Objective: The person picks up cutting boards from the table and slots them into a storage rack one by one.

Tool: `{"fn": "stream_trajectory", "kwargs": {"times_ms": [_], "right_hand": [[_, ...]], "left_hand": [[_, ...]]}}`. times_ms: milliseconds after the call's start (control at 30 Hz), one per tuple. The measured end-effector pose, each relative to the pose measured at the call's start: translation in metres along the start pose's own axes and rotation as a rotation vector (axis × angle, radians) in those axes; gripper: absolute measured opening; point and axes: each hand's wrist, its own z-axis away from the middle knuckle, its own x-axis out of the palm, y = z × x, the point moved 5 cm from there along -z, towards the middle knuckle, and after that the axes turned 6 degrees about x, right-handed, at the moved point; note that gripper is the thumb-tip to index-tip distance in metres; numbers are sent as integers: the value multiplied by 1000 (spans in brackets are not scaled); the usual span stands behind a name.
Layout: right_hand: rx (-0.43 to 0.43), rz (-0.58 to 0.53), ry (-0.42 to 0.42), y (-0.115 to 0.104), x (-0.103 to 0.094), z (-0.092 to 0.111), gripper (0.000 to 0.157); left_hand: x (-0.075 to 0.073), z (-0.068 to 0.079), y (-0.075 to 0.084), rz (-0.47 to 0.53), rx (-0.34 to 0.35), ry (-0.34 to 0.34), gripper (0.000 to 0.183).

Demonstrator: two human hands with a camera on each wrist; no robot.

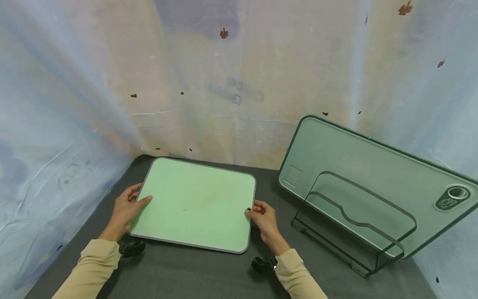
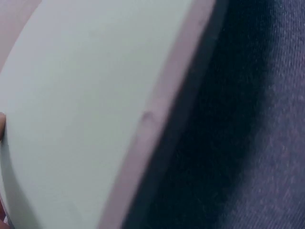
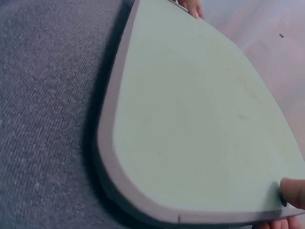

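A light green cutting board [image 1: 194, 199] with a grey rim and a small hole near its right edge is held between both hands. My left hand [image 1: 125, 209] grips the left short edge, thumb on top and fingers at the side. At the opposite edge, my right hand [image 1: 266, 220] pinches the board beside the hole, its thumb [image 3: 294, 192] on the upper face and fingers under the rim. A dark shadow runs below the near edge of the board [image 2: 81, 105] in the left wrist view. How far the board is off the cloth cannot be told.
On the right stands a black wire rack [image 1: 360, 224] holding a larger, tilted green board [image 1: 358, 158] with a handle hole. Dark grey cloth [image 1: 186, 270] covers the table. A pale patterned curtain [image 1: 239, 74] hangs behind and at the sides.
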Motion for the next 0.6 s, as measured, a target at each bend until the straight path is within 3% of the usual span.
{"fn": "stream_trajectory", "kwargs": {"times_ms": [200, 600], "right_hand": [[-26, -8, 34, -9, -7, 5, 39], [-72, 17, 124, -32, -32, 16, 39]], "left_hand": [[2, -1, 14, -14, 73, 7, 71], [12, -2, 41, -44, 113, -1, 70]]}}
